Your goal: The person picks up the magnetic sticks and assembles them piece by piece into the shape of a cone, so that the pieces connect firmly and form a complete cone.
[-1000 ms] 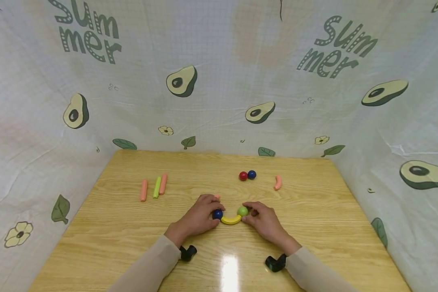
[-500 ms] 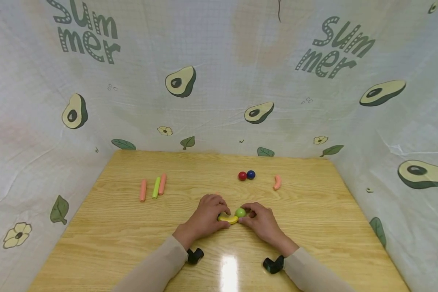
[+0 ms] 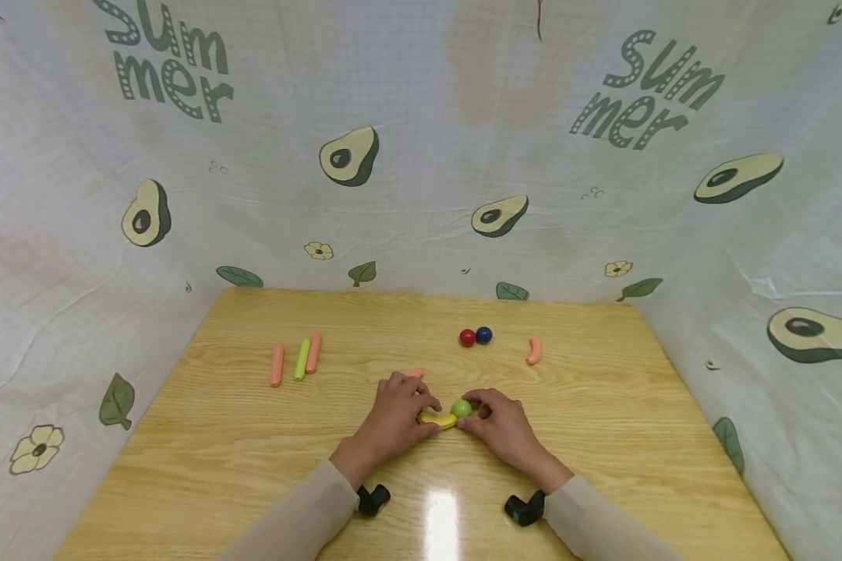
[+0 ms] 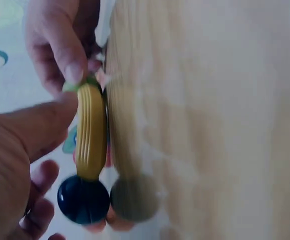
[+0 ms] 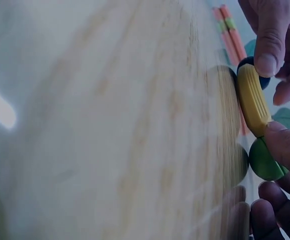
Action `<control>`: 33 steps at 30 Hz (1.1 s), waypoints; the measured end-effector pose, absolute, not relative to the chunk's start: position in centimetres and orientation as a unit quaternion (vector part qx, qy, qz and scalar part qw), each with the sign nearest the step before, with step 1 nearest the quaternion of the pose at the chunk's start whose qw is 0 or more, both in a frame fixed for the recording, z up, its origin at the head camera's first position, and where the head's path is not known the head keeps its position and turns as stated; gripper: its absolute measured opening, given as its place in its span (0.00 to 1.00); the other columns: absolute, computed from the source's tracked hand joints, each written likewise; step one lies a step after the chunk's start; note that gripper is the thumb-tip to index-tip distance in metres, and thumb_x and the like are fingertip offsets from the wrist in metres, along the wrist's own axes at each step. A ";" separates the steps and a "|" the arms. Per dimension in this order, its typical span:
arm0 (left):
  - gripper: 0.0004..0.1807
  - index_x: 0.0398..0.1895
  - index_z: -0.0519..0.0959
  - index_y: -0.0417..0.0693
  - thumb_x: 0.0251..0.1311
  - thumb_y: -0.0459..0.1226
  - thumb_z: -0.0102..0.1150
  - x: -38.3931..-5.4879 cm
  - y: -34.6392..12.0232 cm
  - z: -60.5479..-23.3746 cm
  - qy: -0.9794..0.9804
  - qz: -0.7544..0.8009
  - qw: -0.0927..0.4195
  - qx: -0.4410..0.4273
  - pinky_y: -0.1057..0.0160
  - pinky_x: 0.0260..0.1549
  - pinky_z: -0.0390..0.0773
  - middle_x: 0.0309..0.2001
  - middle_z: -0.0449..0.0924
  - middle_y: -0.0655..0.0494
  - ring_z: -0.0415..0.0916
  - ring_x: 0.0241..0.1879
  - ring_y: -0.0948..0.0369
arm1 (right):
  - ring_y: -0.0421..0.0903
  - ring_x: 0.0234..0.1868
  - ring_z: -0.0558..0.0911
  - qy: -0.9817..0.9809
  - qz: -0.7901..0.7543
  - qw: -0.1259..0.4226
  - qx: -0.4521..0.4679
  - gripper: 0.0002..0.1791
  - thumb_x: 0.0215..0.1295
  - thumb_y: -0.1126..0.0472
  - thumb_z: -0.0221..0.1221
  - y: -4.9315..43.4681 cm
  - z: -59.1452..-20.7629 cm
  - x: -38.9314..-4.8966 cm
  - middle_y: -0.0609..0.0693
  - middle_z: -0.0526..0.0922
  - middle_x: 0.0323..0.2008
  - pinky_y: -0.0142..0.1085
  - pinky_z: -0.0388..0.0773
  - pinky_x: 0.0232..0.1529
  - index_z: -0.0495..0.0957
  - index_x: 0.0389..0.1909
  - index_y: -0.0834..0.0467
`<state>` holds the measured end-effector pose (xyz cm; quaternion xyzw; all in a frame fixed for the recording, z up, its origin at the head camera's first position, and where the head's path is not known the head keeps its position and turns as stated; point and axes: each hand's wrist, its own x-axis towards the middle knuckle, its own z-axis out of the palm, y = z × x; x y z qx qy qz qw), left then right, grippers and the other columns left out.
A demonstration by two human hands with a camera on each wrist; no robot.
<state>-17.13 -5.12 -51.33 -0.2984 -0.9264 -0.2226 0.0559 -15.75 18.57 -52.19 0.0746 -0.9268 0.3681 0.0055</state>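
Head view: at lower centre of the frame, a yellow, curved, ridged, plastic-looking stick point(image 3: 445, 422) lies on a wood-grain table point(image 3: 603, 452), a glossy green ball point(image 3: 461, 407) touching its right end.
Left hand point(image 3: 391, 418): curled around the stick, thumb against its side, having slid over from the glossy dark blue ball point(image 4: 83, 200) it gripped a second ago.
Right hand point(image 3: 508, 427): pinching the green ball between thumb and forefinger, as before.
Yellow-green joint: with the blue end released, work appears to centre on this seam; whether it is firmly fastened cannot be told.
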 end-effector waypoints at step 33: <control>0.16 0.54 0.87 0.56 0.64 0.41 0.75 -18.3 -8.3 -52.4 -0.888 -0.407 -0.055 -0.207 0.56 0.55 0.78 0.49 0.71 0.62 0.73 0.47 0.63 | 0.37 0.39 0.78 -0.923 0.374 0.004 0.088 0.21 0.61 0.52 0.76 18.7 -52.4 -15.8 0.39 0.85 0.43 0.46 0.66 0.54 0.87 0.55 0.49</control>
